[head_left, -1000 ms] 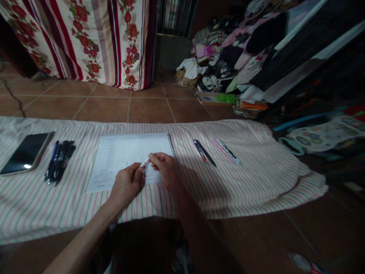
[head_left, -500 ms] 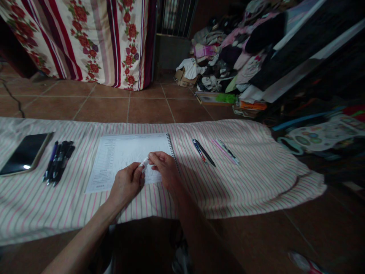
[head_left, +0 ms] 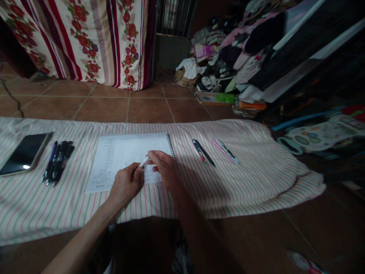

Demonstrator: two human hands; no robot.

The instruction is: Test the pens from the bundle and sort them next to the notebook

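Both of my hands meet over the lower part of a spiral-bound notebook lying open on a pink-striped cloth. My left hand and my right hand are each closed on an end of a small white pen, held just above the page. The pen's middle shows between the fingertips; its ends are hidden in my fingers.
A dark phone and a bundle of dark pens lie at the cloth's left. Two pens and a pink-and-white pen lie to the right. A floral curtain and a clothes pile stand beyond the tiled floor.
Almost nothing has moved. My hands keep the same hold on the pen, shifted only slightly.
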